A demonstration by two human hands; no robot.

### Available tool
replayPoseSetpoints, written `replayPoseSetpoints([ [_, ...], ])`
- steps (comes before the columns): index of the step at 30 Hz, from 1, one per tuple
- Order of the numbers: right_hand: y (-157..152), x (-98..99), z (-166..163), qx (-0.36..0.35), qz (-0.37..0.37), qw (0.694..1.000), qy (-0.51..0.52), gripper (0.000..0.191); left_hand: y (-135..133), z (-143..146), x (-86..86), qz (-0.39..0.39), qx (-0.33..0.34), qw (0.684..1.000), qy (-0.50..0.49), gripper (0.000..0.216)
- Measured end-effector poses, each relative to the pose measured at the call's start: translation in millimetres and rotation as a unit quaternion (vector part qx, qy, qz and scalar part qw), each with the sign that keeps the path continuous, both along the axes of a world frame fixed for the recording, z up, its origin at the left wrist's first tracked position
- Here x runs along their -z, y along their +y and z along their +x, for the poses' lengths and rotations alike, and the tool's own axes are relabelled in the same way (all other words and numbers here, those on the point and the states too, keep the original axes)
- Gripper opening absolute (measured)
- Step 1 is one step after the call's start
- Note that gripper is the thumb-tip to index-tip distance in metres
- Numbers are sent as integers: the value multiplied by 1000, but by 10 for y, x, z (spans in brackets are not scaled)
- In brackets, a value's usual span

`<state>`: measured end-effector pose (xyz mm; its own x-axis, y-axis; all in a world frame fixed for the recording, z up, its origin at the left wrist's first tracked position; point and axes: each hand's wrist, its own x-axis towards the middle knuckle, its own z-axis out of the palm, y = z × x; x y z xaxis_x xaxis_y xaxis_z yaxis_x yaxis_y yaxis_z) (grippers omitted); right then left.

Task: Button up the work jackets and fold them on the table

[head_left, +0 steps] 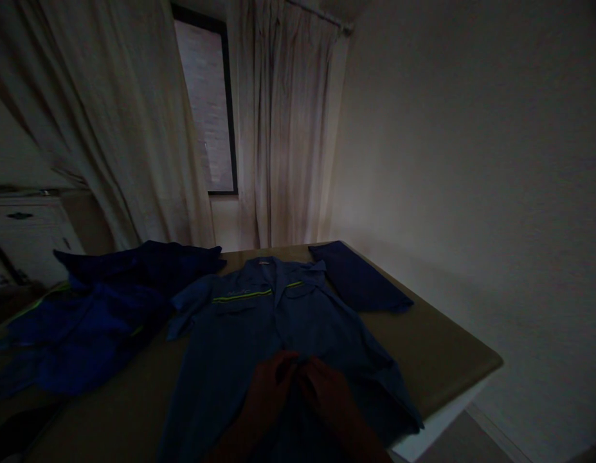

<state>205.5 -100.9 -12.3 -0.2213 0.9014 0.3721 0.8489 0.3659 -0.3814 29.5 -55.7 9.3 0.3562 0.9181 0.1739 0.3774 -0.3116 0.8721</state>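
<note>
A blue short-sleeved work shirt (244, 321) lies spread face up, its collar at the far end and a yellow-green stripe across the chest. Both of my hands meet over its front opening, below the chest pockets. My left hand (273, 382) pinches the shirt's front edge between thumb and fingers. Close beside it, my right hand (324, 386) is closed on the same front edge. Dim light and the fingers hide the exact spot they grip, so I cannot make out a button there.
The shirt rests on a brown padded table (447, 347). Rumpled blue clothes (99, 321) are heaped at the left, and a folded dark blue garment (360, 276) lies at the right. A wall (471, 161) runs along the right side. Curtains (288, 128) hang behind.
</note>
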Motion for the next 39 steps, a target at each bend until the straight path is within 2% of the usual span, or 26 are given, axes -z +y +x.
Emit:
replayPoseSetpoints([
  [6, 23, 79, 25, -2, -6, 1000, 28, 18, -37, 27, 36, 28, -12, 999, 11, 28],
  [12, 33, 154, 42, -1, -6, 999, 39, 21, -27, 23, 73, 4, -11, 1000, 12, 27],
  [21, 77, 324, 111, -21, 77, 997, 20, 23, -14, 32, 121, -10, 8, 1000, 19, 30],
  [26, 66, 312, 108, -22, 98, 995, 27, 19, -25, 26, 99, -9, 30, 999, 15, 27],
  [30, -10, 135, 51, -29, 64, 996, 61, 13, -24, -9, 70, -11, 18, 999, 33, 38],
  [34, -29, -219, 31, -4, 79, 987, 143, 15, -56, -13, 95, -20, 64, 997, 36, 48],
  [36, 75, -464, 39, 11, 74, 983, 167, 16, -80, -4, 124, -2, 73, 996, 47, 55],
  [39, 403, -808, 29, -8, 22, 991, 135, 12, -123, -23, 178, 40, 75, 988, 126, 81],
])
